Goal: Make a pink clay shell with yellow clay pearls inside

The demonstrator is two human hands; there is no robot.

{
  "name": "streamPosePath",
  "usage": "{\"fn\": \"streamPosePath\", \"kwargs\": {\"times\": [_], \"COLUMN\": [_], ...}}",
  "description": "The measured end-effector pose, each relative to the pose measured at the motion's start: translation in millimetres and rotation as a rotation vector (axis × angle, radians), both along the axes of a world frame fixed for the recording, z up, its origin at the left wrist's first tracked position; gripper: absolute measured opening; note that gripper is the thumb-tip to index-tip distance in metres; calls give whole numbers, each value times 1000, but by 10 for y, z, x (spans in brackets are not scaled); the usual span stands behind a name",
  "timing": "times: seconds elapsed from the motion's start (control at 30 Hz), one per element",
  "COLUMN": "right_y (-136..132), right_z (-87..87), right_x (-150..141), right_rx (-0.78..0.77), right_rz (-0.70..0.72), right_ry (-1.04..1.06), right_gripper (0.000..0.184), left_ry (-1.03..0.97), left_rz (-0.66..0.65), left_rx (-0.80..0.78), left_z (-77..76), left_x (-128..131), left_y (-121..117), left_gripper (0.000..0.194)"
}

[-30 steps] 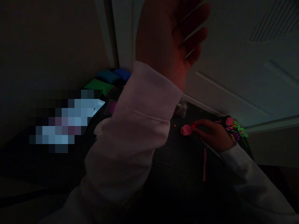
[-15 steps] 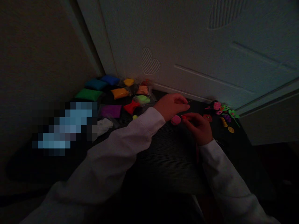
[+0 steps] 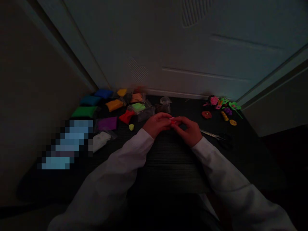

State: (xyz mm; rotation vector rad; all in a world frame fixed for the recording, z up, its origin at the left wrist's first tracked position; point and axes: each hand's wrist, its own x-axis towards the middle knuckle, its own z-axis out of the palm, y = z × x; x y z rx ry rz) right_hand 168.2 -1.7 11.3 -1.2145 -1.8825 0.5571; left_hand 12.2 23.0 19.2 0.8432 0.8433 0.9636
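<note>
My left hand point(image 3: 157, 125) and my right hand point(image 3: 189, 131) meet over the dark table, fingertips together. Between them is a small piece of pink clay point(image 3: 171, 118), pinched by my left fingers and largely hidden. A bit of red clay point(image 3: 173, 122) shows against it, at the tips of my right thumb and finger. Scissors point(image 3: 213, 134) with dark handles lie just right of my right hand. Left of my left hand sits a small yellow-green lump point(image 3: 131, 127), near a red clay packet point(image 3: 126, 116).
Several clay packets lie at the left, among them purple point(image 3: 107, 123), green point(image 3: 84, 112), orange point(image 3: 115, 105) and white point(image 3: 101, 138). A blurred-out bright screen point(image 3: 68, 141) is beside them. Small clay figures point(image 3: 226, 107) lie back right. A pale door panel point(image 3: 154, 48) rises behind the table point(image 3: 163, 166).
My left hand has come down and closed on the pink clay, which lay on the table before. Both hands are now together. The view has shifted, and the scissors show more fully.
</note>
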Motion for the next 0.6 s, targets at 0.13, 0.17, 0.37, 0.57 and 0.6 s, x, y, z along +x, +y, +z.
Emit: {"fn": "streamPosePath", "kwargs": {"times": [0.13,0.17,0.37,0.57,0.6], "right_y": [3,8,104,167,168], "right_z": [-16,-19,-86,-206,-214], "right_x": [2,8,90,93,86], "right_rx": [8,13,31,-47,-54], "right_rz": [6,2,-84,-81,-84], "right_ry": [-37,-46,-135,-286,-303], "right_gripper": [20,22,67,78,76], "left_ry": [-44,-49,-11,25,27], "left_rz": [23,28,112,174,174], "left_rx": [-4,-3,22,26,23], "left_z": [-24,-26,-74,-125,-127], "left_x": [39,42,-36,-111,-111], "left_y": [-17,-18,61,151,153], "left_gripper": [22,22,14,23,23]}}
